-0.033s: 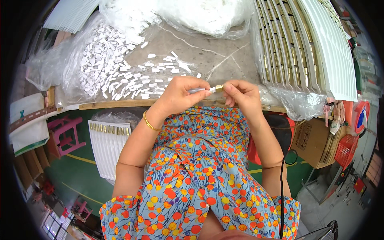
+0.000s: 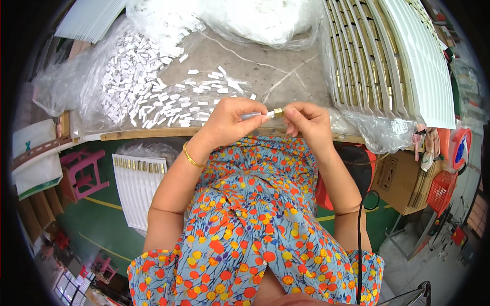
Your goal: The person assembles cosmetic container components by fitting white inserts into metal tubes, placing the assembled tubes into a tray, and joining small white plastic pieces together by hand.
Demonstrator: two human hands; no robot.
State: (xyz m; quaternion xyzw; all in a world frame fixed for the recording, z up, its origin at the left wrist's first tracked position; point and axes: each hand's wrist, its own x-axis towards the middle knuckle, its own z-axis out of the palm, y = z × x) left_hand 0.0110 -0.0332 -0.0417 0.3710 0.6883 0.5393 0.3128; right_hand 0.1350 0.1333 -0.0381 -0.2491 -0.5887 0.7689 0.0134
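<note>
My left hand (image 2: 232, 120) is closed on a thin grey-white stick (image 2: 252, 116), held level just above the near edge of the bench. My right hand (image 2: 306, 120) pinches a small brass-coloured cap (image 2: 278, 112) at the stick's right end. Both hands meet at the cap, in front of my flowered dress. A gold bangle (image 2: 190, 157) sits on my left wrist. A heap of small white pieces (image 2: 148, 86) lies on clear plastic, left of and beyond my left hand.
Rows of long white strips with brass ends (image 2: 377, 56) fill the bench's right side, over the grey bench top (image 2: 286, 76). A bulging plastic bag (image 2: 265, 20) lies at the back. Below the bench are another stack of white strips (image 2: 135, 188), a pink stool (image 2: 84, 171), a cardboard box (image 2: 395, 178) and a red basket (image 2: 441, 188).
</note>
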